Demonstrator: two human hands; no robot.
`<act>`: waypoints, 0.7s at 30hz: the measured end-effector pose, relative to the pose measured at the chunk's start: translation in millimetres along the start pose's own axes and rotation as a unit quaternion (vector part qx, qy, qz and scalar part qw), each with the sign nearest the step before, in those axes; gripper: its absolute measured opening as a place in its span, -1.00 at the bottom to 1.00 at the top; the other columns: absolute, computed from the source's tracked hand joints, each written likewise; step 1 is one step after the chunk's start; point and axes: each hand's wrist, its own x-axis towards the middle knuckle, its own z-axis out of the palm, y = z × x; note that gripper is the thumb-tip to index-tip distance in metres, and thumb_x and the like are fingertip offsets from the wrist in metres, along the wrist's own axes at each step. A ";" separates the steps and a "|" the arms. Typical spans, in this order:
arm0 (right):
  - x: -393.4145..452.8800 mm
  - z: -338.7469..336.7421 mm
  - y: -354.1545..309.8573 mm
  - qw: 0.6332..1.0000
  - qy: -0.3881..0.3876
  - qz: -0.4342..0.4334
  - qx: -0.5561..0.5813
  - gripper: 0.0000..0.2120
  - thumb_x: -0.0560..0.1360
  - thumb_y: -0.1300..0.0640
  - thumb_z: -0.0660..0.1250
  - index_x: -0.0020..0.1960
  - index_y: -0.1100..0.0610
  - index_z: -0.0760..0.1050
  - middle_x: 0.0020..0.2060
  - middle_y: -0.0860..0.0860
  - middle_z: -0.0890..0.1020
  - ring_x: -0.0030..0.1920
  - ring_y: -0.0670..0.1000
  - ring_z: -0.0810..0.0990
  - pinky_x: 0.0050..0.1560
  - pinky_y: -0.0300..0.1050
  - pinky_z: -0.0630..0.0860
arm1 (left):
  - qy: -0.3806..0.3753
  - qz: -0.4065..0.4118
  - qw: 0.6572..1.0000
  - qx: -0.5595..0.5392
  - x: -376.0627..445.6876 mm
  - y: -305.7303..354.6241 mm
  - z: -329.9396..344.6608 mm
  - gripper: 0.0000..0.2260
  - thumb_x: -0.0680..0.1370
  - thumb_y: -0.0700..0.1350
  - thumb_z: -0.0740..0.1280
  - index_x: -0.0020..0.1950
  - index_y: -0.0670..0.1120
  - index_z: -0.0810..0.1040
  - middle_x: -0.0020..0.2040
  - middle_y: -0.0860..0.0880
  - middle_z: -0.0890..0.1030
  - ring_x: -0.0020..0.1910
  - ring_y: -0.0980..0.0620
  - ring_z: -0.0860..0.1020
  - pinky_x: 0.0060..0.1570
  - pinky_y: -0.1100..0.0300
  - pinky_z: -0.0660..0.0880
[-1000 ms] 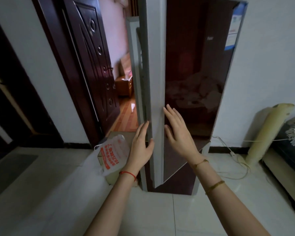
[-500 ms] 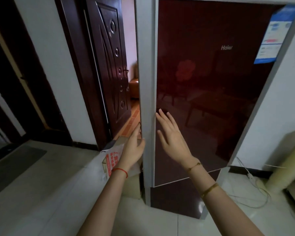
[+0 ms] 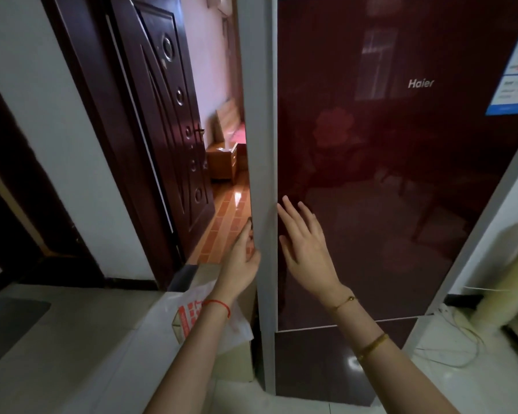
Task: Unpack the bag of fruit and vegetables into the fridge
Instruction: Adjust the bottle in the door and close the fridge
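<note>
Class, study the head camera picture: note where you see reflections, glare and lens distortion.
Head view: the glossy dark red fridge door mirrors a room and window; a glare spot sits on the lower fridge panel; the wide-angle lens bends the door's edges; the hallway beyond is brighter.

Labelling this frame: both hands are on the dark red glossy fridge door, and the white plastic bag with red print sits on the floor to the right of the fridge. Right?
Wrong side. The head view shows the white plastic bag with red print to the left of the fridge, on a cardboard box rather than the floor. The left hand is at the edge of the dark red glossy fridge door, the right hand at its front.
</note>
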 end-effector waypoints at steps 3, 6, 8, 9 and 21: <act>18.5 16.5 2.7 0.999 0.000 0.018 -0.029 -0.42 0.63 0.10 0.14 0.59 0.01 0.00 0.58 -0.13 -0.02 0.58 0.00 -0.09 0.55 0.15 0.04 | -0.041 0.010 0.999 0.011 25.2 -9.0 -10.5 -0.42 0.62 -0.21 0.23 0.57 0.12 0.12 0.39 0.24 0.34 0.35 0.29 0.35 0.20 0.44 0.38; 34.7 29.4 7.1 0.998 0.001 0.036 -0.056 -0.40 0.63 0.10 0.17 0.59 0.02 -0.02 0.58 -0.12 -0.04 0.58 0.02 -0.10 0.55 0.15 0.03 | -0.073 0.020 0.997 0.014 49.2 -16.8 -18.0 -0.39 0.62 -0.20 0.24 0.57 0.16 0.07 0.48 0.23 0.27 0.41 0.27 0.29 0.28 0.39 0.37; 43.8 36.0 9.1 0.996 0.002 0.047 -0.079 -0.38 0.62 0.09 0.18 0.59 0.02 -0.02 0.58 -0.11 -0.05 0.58 0.02 -0.10 0.55 0.15 0.02 | -0.090 0.026 0.995 0.023 61.3 -18.7 -22.1 -0.37 0.62 -0.22 0.23 0.58 0.14 0.03 0.45 0.23 0.25 0.38 0.26 0.29 0.24 0.45 0.37; 47.9 39.0 10.6 0.995 0.002 0.054 -0.088 -0.38 0.62 0.08 0.18 0.59 0.02 -0.03 0.58 -0.12 -0.05 0.58 0.02 -0.09 0.55 0.16 0.01 | -0.097 0.031 0.995 0.023 67.8 -21.7 -22.6 -0.36 0.62 -0.21 0.23 0.58 0.14 0.01 0.47 0.22 0.23 0.40 0.24 0.28 0.30 0.36 0.36; 67.0 54.1 18.3 0.984 -0.012 0.096 -0.152 -0.32 0.60 0.02 0.19 0.59 -0.02 -0.10 0.58 -0.13 -0.07 0.58 -0.02 -0.11 0.55 0.21 -0.03 | -0.112 0.082 0.988 0.065 103.9 -55.2 -19.2 -0.26 0.59 -0.12 0.30 0.59 0.14 -0.12 0.57 0.10 0.12 0.52 0.13 0.13 0.39 0.17 0.17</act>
